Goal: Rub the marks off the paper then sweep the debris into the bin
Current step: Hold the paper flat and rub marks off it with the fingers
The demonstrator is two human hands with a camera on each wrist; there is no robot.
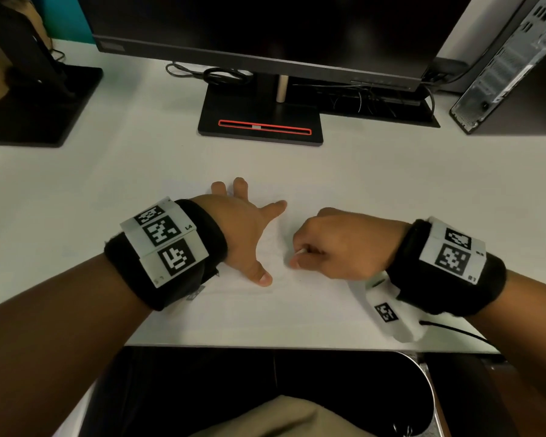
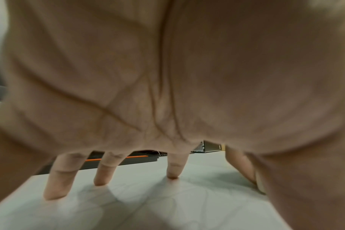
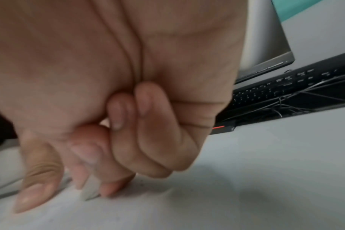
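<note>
Paper [image 1: 275, 244] lies flat on the white desk [image 1: 108, 184] in front of me, white on white, so its edges are hard to see; in the left wrist view it shows faint creases [image 2: 167, 202]. Far left on the desk stands a dark stand [image 1: 41, 105]. My left hand [image 1: 243, 228] is on the left part of the paper, its fingers [image 2: 57, 175] straight and spread apart, the tips pressing down on the sheet, the thumb pointing toward me. To the right of it, near but apart, is my right hand [image 1: 338, 244]. Its fingers [image 3: 148, 124] are curled together, and thumb and first fingers pinch a small pale eraser [image 3: 90, 190], whose lower end touches the paper. A few tiny dark crumbs [image 3: 142, 181] lie on the sheet just beside the eraser. Behind my hands, in the middle of the desk, stands a black monitor [image 1: 265, 23] on a base with a red line [image 1: 265, 127]. To the right of the base lies a black keyboard [image 3: 286, 87] with cables on it, and far right a computer tower [image 1: 511, 67]. Below the desk edge, at the lower right, I see a bin [image 1: 427, 383] with a pale rim and a black bag inside.
</note>
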